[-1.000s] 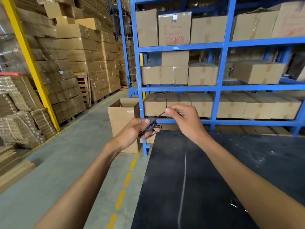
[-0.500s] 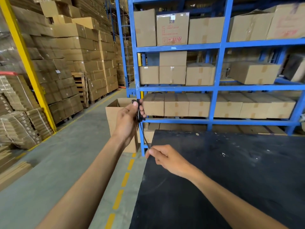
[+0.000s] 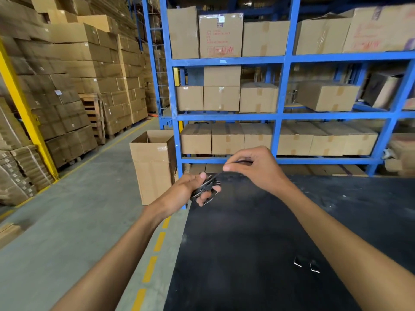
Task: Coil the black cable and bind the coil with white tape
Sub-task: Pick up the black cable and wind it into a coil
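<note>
A warehouse aisle of stacked cartons runs back on the left, blue racking [image 3: 280, 117] full of boxes fills the far side, and a black table [image 3: 280, 232] lies below the arms with an open carton [image 3: 152, 167] standing at its far-left corner. Half a second ago the right hand was down at the table's near-left edge drawing a strand out below the raised left hand; now the right hand [image 3: 256, 169] has swung up and over to the far side while the left hand [image 3: 188, 191] has dropped to meet it, so another turn has likely just been laid and coiling is under way, with no white tape in view. The black cable [image 3: 207, 187] sits as a small coil looped around the left fingers, which are closed on it above the table's far-left corner. Its free strand runs taut, up and to the right, into the right thumb and forefinger, pinched together on it.
</note>
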`<state>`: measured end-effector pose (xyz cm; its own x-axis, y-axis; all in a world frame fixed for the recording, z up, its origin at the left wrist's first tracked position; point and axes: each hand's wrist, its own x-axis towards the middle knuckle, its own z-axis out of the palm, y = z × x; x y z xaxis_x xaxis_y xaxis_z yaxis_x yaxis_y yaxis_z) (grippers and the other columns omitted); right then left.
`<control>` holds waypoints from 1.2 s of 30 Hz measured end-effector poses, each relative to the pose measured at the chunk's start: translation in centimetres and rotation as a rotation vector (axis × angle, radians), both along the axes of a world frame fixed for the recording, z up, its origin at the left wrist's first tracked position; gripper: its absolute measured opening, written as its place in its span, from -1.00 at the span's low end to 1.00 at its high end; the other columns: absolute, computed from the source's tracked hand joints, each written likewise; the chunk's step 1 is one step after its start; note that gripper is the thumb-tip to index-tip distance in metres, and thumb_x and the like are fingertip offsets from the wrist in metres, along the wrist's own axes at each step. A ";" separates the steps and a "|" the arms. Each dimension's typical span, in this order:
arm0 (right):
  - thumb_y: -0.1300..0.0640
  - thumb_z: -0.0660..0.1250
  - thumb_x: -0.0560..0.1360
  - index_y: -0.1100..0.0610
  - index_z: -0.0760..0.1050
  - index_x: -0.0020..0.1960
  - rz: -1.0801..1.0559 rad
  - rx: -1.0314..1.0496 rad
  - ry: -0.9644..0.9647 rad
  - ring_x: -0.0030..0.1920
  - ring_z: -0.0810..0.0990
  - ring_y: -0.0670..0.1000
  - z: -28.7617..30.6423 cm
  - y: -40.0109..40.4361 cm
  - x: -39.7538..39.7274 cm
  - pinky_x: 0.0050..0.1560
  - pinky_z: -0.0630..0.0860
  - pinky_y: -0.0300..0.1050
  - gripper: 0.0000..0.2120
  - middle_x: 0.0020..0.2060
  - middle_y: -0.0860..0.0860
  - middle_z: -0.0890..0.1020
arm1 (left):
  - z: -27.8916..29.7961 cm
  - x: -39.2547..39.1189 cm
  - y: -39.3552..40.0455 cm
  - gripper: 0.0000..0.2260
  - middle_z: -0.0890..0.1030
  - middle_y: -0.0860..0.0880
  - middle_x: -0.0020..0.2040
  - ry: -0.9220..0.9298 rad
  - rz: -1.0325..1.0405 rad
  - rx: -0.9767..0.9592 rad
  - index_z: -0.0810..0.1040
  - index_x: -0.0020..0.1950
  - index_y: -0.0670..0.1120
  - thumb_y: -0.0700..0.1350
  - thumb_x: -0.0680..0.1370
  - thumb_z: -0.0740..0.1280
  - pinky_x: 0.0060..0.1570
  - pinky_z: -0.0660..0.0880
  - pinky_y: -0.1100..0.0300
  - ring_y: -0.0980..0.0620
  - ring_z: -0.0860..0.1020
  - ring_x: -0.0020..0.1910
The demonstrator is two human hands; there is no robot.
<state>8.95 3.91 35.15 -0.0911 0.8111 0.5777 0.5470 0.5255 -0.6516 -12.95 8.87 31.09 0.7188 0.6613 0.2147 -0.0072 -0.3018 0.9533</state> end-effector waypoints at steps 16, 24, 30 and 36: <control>0.02 0.13 0.69 0.01 0.60 -0.02 0.116 -0.280 0.044 -0.50 0.25 -0.17 -9.3 -1.5 -1.1 -0.34 0.25 -0.17 -0.72 -0.57 -0.15 0.33 | 3.1 5.0 0.9 -0.59 0.43 0.02 -0.31 -0.634 0.083 -0.278 0.52 0.18 -0.26 0.02 0.67 0.05 -0.25 0.44 0.24 0.09 0.38 -0.38; -0.08 0.17 0.64 -0.06 0.61 0.02 -0.023 -0.113 -0.357 -0.37 0.49 -0.27 -4.3 -3.4 2.2 -0.26 0.32 -0.18 -0.75 -0.46 -0.25 0.52 | 0.1 8.8 1.8 -0.68 0.53 -0.05 -0.34 -0.104 0.462 0.280 0.53 -0.21 -0.29 -0.08 0.62 0.27 -0.19 0.43 0.23 0.11 0.47 -0.33; -0.19 0.26 0.50 -0.07 0.69 -0.06 -0.131 -0.040 -0.342 -0.17 0.64 -0.16 -0.3 -3.0 7.7 -0.05 0.58 0.03 -0.70 -0.23 -0.17 0.72 | -0.9 10.3 0.9 -0.58 0.55 -0.01 -0.35 0.070 0.208 0.274 0.59 -0.19 -0.16 0.16 0.60 0.22 -0.15 0.43 0.13 0.06 0.50 -0.33; -0.20 0.36 0.44 -0.06 0.69 -0.12 -0.116 0.015 -0.109 -0.15 0.66 -0.14 0.0 -0.9 10.4 -0.07 0.61 0.10 -0.75 -0.25 -0.19 0.71 | -0.8 13.0 -1.3 -0.60 0.50 0.00 -0.33 -0.040 0.008 0.007 0.64 0.07 -0.14 0.11 0.65 0.12 -0.16 0.45 0.19 0.04 0.43 -0.33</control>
